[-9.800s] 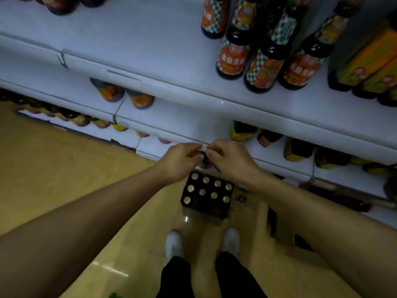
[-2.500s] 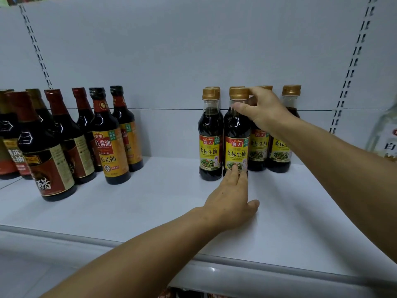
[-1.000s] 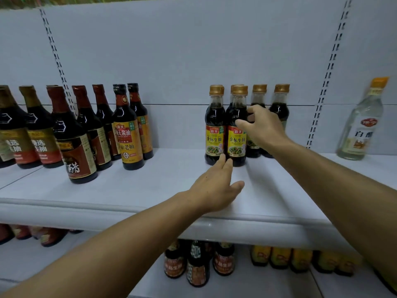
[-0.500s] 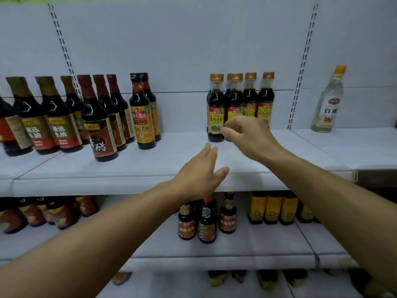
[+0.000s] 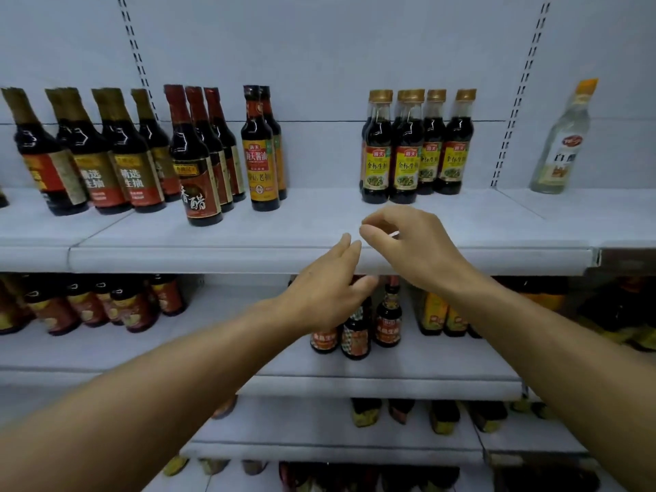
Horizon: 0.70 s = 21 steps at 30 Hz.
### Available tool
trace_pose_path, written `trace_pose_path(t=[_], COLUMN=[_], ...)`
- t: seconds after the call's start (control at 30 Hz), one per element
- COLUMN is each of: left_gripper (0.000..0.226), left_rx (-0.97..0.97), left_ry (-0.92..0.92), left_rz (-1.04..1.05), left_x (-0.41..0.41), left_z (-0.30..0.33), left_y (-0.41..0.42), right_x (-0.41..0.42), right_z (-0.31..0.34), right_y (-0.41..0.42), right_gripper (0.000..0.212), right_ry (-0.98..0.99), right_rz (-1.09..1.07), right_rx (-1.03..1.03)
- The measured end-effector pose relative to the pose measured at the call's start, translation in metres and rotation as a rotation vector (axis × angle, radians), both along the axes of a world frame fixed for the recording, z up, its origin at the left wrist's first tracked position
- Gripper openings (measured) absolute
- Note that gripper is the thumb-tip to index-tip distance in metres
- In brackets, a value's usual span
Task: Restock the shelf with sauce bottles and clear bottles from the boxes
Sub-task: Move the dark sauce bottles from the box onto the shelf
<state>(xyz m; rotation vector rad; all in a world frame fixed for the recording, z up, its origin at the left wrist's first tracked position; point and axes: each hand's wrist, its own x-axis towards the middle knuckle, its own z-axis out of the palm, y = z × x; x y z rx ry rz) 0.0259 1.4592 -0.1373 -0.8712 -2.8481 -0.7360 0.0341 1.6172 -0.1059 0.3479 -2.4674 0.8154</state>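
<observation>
- The gold-capped soy sauce bottles (image 5: 413, 147) stand upright in a tight group on the top shelf (image 5: 319, 259).
- In front of this shelf, the left hand (image 5: 324, 296) is empty, fingers straight.
- The right hand (image 5: 413, 248) is empty, fingers loosely curled.

I read the most off the gold-capped sauce bottles (image 5: 408, 150) right of centre on the top shelf: a red badge with 海天 over a yellow label saying 金标生抽. Left of them, the red-capped tall bottle (image 5: 259, 150) carries 海天酱油 in red on yellow, with a lower line I make out only partly, ending 老抽. The dark-labelled bottle (image 5: 197, 172) in front, centre-left, shows 香醋 in large white characters. At upper left, the brown-necked bottles (image 5: 133, 161) read 精选生抽 on their gold labels. At far right, the clear bottle (image 5: 564, 143) shows 白醋; its red logo is too blurred. Labels on the lower shelves I cannot read.
</observation>
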Motion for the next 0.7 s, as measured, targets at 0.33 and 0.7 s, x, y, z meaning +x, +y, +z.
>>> trace_pose_path(t=[0.33,0.7], left_gripper=[0.054,0.046], left_rx=[0.18,0.202], left_ry=[0.079,-0.162], left_rz=[-0.098,0.033], left_x=[0.027,0.048], left_z=[-0.035,-0.147], left_y=[-0.006,-0.021], right_x=[0.014,0.026], right_z=[-0.04,-0.156], right_y=[-0.007,-0.019], right_gripper=[0.019,0.02], right_ry=[-0.076,-0.293], right_rz=[0.112,0.227], right_rx=[-0.053,0.028])
